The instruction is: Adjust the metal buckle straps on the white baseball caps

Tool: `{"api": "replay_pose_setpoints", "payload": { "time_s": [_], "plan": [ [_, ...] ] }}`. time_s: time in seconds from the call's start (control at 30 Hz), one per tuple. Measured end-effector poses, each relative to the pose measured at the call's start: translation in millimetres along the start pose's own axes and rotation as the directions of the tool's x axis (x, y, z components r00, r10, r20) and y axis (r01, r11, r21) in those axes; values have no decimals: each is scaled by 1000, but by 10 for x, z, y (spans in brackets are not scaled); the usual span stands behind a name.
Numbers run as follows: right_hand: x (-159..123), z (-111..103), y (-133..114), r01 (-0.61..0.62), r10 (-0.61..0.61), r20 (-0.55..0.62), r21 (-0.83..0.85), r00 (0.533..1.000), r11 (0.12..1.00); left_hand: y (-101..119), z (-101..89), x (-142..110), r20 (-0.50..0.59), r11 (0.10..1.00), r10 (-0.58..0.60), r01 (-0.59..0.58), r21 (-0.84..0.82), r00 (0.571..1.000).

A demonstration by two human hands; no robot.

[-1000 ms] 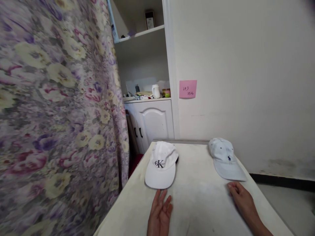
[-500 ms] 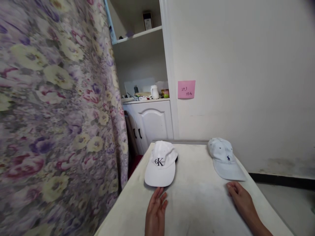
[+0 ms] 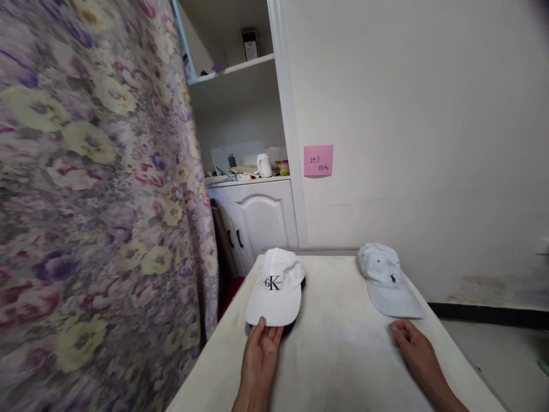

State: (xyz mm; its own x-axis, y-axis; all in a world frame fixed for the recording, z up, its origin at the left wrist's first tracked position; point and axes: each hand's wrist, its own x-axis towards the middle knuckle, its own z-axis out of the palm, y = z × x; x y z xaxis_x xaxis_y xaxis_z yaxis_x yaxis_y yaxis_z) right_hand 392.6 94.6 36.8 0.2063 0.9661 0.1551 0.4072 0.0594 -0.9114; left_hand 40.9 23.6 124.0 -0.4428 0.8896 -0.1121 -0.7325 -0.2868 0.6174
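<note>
A white cap with a black "CK" logo (image 3: pixel 274 283) lies on the left part of a pale table (image 3: pixel 343 349), brim toward me. My left hand (image 3: pixel 259 357) has the front edge of its brim pinched, thumb on top, and the dark underside shows beneath. A light blue cap with a small dark logo (image 3: pixel 386 277) sits at the table's back right. My right hand (image 3: pixel 412 349) rests flat on the table just short of that cap's brim, fingers apart and holding nothing.
A floral curtain (image 3: pixel 94 200) hangs close along the table's left side. Behind stands a white cabinet (image 3: pixel 261 220) with a jug (image 3: pixel 263 165) and clutter on top and a shelf above. A pink sticky note (image 3: pixel 318 160) is on the wall. Floor (image 3: pixel 506 355) lies to the right.
My left hand slid forward from the bare table and took hold of the white cap's brim, lifting its edge slightly. My right hand stayed put. The view shifted slightly.
</note>
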Motion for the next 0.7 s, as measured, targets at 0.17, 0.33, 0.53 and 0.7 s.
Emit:
{"api": "replay_pose_setpoints", "payload": {
  "time_s": [0.17, 0.33, 0.53, 0.7],
  "plan": [
    [5, 1, -23, -7, 7, 2, 61, 1000, 998, 63, 259, 142, 40, 999, 33, -33, -13, 999],
    [14, 5, -62, -37, 34, 20, 197, 999, 980, -1, 474, -3, 86, 998, 50, -47, -36, 995],
    [-98, -12, -324, -144, 20, 245, 502, 969, 853, -626, 319, -493, 152, 988, -146, 153, -34, 978],
    [-376, -6, -612, -361, -269, 575, 746, 773, 559, -1231, -123, -909, 162, 932, -359, 362, 10, 919]
  ]
}}
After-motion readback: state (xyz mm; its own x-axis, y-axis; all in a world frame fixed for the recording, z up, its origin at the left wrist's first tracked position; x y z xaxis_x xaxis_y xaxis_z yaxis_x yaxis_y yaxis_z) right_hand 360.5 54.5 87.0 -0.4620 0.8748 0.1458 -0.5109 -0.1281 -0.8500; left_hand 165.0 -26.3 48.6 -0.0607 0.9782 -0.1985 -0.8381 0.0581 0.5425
